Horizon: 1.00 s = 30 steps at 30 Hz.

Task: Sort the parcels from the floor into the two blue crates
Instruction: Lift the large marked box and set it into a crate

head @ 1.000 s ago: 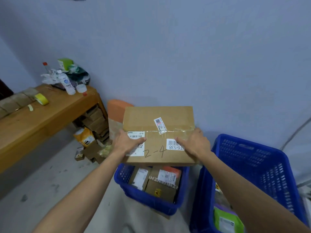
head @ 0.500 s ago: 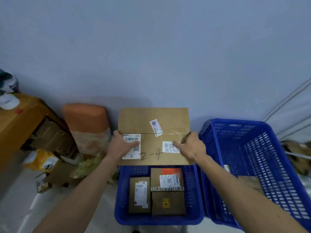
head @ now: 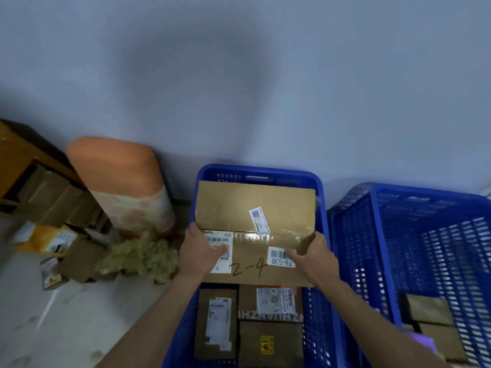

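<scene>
Box 2-4 now down over the left crate

Since half a sec ago I've lowered the flat cardboard box (head: 255, 229) from above the rim into the far half of the left blue crate (head: 322, 208), centre of frame, w/ 3 smaller parcels (head: 271, 338) nearer me. Left hand (head: 203, 254) & right hand (head: 313, 257) both clamped on its side edges, thumbs on top. Prob. just release next; right crate (head: 377, 235) at frame right untouched.

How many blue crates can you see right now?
2: the left blue crate beneath the held cardboard box, against the wall; the right blue crate beside it, partly cut off by the frame.
</scene>
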Each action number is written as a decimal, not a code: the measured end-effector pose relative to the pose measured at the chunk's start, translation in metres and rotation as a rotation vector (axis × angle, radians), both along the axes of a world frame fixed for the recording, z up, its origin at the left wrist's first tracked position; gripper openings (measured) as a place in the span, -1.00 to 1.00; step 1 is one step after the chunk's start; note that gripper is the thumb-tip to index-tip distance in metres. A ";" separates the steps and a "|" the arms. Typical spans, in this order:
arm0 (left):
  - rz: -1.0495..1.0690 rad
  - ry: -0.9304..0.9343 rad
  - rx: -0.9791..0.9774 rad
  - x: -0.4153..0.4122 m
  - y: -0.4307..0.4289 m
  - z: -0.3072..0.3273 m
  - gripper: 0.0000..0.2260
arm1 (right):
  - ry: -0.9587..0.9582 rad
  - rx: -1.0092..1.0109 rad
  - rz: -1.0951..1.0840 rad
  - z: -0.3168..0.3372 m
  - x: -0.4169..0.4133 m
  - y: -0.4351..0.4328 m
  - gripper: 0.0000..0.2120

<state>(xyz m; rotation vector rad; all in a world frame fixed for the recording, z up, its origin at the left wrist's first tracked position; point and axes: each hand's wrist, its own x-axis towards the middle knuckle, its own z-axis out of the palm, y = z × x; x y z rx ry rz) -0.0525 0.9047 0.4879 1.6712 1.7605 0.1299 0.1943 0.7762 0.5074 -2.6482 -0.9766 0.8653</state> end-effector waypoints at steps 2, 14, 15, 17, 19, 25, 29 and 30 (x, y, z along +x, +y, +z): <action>-0.013 0.000 -0.013 0.004 0.003 -0.022 -0.12 | -0.031 0.006 -0.001 -0.022 0.003 0.002 -0.10; -0.083 0.017 -0.131 0.031 0.041 -0.132 -0.33 | 0.018 -0.087 -0.008 -0.134 0.026 0.030 -0.07; -0.089 0.013 -0.147 0.033 0.044 -0.141 -0.33 | 0.024 -0.094 -0.004 -0.140 0.029 0.032 -0.09; -0.082 -0.002 -0.180 0.036 0.047 -0.158 -0.29 | 0.035 -0.108 -0.004 -0.153 0.033 0.035 -0.15; -0.078 0.011 -0.194 0.036 0.047 -0.172 -0.26 | 0.050 -0.107 -0.008 -0.165 0.035 0.037 -0.20; -0.181 0.035 -0.264 0.035 0.055 -0.204 -0.08 | 0.019 -0.138 0.088 -0.193 0.037 0.037 -0.17; -0.258 0.029 -0.271 0.034 0.051 -0.211 -0.01 | 0.067 -0.186 0.150 -0.205 0.037 0.034 -0.11; -0.259 0.020 -0.271 0.032 0.050 -0.213 -0.01 | 0.076 -0.201 0.156 -0.207 0.036 0.034 -0.09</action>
